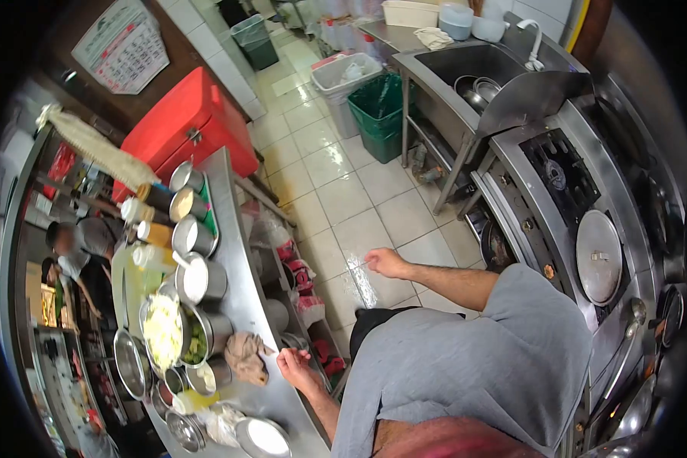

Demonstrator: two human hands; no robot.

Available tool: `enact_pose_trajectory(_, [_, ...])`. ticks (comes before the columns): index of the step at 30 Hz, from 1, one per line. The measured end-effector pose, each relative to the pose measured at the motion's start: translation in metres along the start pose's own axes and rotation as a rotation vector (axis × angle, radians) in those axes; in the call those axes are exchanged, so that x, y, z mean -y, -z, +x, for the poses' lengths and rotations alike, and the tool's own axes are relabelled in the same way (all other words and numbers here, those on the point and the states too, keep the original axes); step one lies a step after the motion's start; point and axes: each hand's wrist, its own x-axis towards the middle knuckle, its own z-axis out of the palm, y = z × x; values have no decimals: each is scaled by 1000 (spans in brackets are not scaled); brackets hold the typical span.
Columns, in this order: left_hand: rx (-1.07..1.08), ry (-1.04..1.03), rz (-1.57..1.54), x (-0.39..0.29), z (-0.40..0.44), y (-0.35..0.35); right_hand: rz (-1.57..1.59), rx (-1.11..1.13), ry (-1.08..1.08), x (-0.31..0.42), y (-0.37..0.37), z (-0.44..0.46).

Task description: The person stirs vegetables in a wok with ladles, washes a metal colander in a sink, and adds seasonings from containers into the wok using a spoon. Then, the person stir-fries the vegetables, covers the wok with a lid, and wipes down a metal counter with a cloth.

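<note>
My left hand [298,369] is at the edge of the steel counter [240,263], its fingers loosely bent and apart, holding nothing I can see. Closest to it lies a crumpled brown cloth [246,357]. My right hand [387,262] hangs over the tiled floor, empty, with slightly curled fingers. Around the cloth stand a steel pot of chopped green vegetables [196,341], a bowl of pale shredded food [162,330] and a pot of white contents [197,281]. A small steel pan [262,437] with something white is nearer me.
A red cooler [179,126] stands beyond the counter. Grey [342,80] and green bins [378,114] are near the sink [466,65]. On my right is a stove [557,164] with a round lid [598,256] on it. Other people [88,259] appear behind the shelving.
</note>
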Motion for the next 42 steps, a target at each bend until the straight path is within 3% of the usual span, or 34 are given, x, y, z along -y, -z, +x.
enact_pose_trajectory(2, [88, 55, 62, 9, 31, -21, 101, -47, -222, -2, 26, 3])
enact_pose_trajectory(7, [299, 157, 204, 44, 112, -92, 327, -84, -267, -16, 56, 47])
enact_pose_trajectory(10, [383, 260, 380, 30, 145, -166, 185, -81, -227, -26, 75, 89])
enact_pose_trajectory(12, [493, 230, 488, 52, 198, -189, 226, -14, -273, -40, 97, 117])
enact_pose_trajectory(14, [520, 190, 573, 37, 227, -235, -189, -61, -81, -81, 122, 144])
enact_pose_trajectory(16, [525, 123, 561, 34, 268, -270, -317, -77, -109, -103, 158, 158])
enact_pose_trajectory(18, [634, 16, 605, 51, 314, -298, -98, -245, -149, -195, 181, 171])
enact_pose_trajectory(20, [631, -81, 659, 40, 339, -334, -242, -355, -404, -226, 207, 168])
enact_pose_trajectory(23, [677, -147, 631, 30, 371, -389, -16, -396, -537, -255, 228, 155])
enact_pose_trajectory(24, [641, -161, 625, 32, 383, -404, 105, -360, -389, -242, 231, 145])
enact_pose_trajectory(26, [715, -254, 664, 40, 403, -436, -66, 43, -496, -319, 234, 148])
enact_pose_trajectory(29, [700, -256, 713, 46, 429, -484, -235, 281, -611, -306, 255, 191])
enact_pose_trajectory(32, [658, -401, 742, 50, 462, -528, -273, 324, -608, -299, 298, 271])
enact_pose_trajectory(34, [555, -412, 742, 44, 486, -559, -271, 325, -570, -285, 336, 342])
enact_pose_trajectory(36, [382, -567, 769, 36, 507, -580, -257, 316, -531, -274, 379, 421])
enact_pose_trajectory(40, [140, -628, 649, -20, 544, -617, -20, 106, -432, -229, 451, 600])
enact_pose_trajectory(42, [-31, -690, 565, -40, 563, -623, 50, -64, -284, -170, 464, 690])
